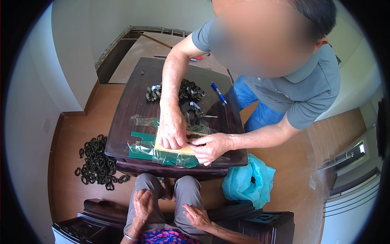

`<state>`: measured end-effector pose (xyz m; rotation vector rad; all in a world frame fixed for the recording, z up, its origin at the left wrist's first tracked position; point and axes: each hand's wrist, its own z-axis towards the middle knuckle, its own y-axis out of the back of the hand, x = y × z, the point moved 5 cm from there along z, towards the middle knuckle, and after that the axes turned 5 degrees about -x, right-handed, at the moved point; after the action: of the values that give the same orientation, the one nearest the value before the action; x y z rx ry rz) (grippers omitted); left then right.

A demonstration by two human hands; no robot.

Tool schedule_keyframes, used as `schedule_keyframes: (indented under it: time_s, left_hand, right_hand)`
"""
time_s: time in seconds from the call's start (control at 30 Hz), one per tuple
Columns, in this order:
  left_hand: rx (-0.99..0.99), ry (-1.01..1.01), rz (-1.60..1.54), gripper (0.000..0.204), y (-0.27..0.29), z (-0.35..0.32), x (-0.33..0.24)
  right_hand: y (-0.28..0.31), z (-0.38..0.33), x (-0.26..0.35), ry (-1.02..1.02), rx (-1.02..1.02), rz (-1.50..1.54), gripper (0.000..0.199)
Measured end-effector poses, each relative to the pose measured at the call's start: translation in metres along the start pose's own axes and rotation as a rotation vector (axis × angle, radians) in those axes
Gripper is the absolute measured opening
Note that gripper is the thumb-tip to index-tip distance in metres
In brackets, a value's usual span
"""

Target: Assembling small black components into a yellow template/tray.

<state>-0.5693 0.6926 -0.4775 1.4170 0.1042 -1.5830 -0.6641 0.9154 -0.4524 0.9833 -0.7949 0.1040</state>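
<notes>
My left hand (143,204) rests on my left thigh with its fingers curled closed; no object shows in it. My right hand (197,216) lies on my right thigh, fingers apart and holding nothing. Across the dark wooden table (134,93), another person bends over a yellow board (174,150) on a green sheet (140,153) near the front edge. That person's two hands (172,132) pinch at a small dark coiled strip (195,137) on the board, whose details their fingers partly hide. Clear crinkled tape or film covers parts of the green sheet.
Dark ring-shaped bundles (154,92) with white ties and a blue pen (219,93) lie farther back on the table. A heap of dark loops (97,162) sits on the floor at left. A turquoise plastic bag (250,181) stands right of the table.
</notes>
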Motion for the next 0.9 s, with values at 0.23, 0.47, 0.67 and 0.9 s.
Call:
schedule_keyframes:
  time_s: [0.23, 0.47, 0.67, 0.9]
  left_hand:
    - [0.041, 0.029, 0.194, 0.035, -0.007, 0.008, 0.017]
    - [0.116, 0.019, 0.308, 0.045, -0.023, -0.003, 0.034]
    - [0.105, 0.033, 0.281, 0.043, -0.023, -0.002, 0.035]
    - [0.100, 0.033, 0.274, 0.041, -0.021, 0.002, 0.030]
  right_hand:
    - [-0.024, -0.028, -0.027, 0.076, 0.128, -0.240, 0.040]
    - [-0.027, -0.026, -0.034, -0.005, 0.091, -0.143, 0.038]
    - [-0.024, -0.026, -0.033, 0.123, -0.028, -0.160, 0.038]
    - [-0.026, -0.029, -0.035, 0.088, 0.018, -0.243, 0.034]
